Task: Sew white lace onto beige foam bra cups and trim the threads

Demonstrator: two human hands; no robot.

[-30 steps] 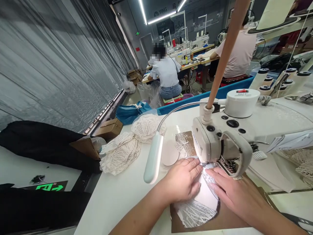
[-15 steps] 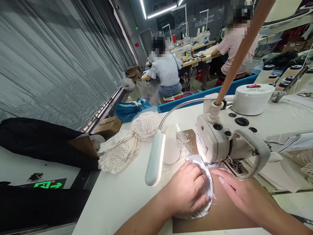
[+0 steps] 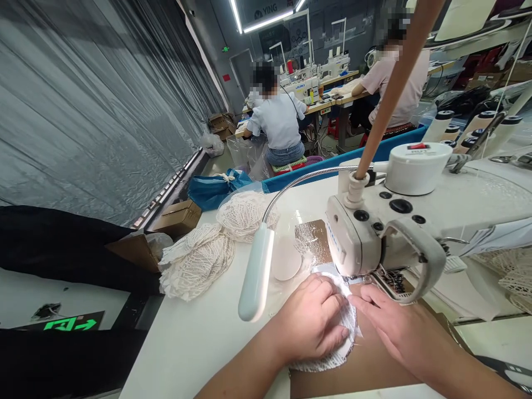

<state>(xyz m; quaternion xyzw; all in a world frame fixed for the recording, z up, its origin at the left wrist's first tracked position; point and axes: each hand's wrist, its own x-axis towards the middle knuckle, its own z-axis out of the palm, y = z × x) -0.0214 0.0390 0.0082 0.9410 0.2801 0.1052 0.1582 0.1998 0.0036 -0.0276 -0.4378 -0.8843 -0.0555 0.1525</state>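
- "YING" on the dark back wall (image 3: 269,11)
- "JUKI" on the far sewing machine (image 3: 301,87)
- "RUT" — blurred, uncertain — on the white lamp base (image 3: 417,170)
- Green arrow (image 3: 86,324) on the dark lower-left panel (image 3: 98,319)

Silvery curtain (image 3: 95,111) beside dark wall (image 3: 208,33).

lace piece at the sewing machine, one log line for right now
left hand: flat on lace piece | right hand: fingertips at its edge | sewing machine: beside both
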